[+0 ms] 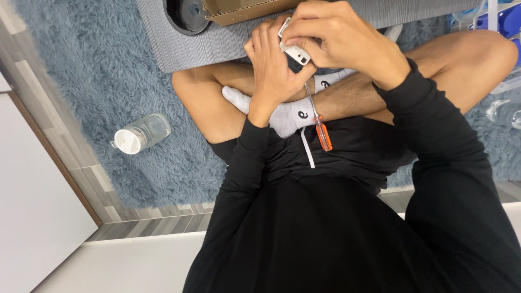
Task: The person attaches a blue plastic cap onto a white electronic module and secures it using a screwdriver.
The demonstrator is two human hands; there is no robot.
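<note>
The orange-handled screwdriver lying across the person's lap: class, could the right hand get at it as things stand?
Probably yes. The screwdriver lies uncovered on the crossed legs just below both hands, but the right hand is gripping the small white device and would need to let go first.

Glossy white plastic device [296, 52], metal-shafted screwdriver [319, 123] with orange plastic handle, shaggy blue rug [108, 81].

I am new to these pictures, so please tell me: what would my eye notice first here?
First, the two hands at top centre: the left hand and right hand close together around a small white device. Just below, a screwdriver with an orange handle rests across the crossed legs in white socks. To the left, a clear bottle lies on its side on the blue rug.
</note>
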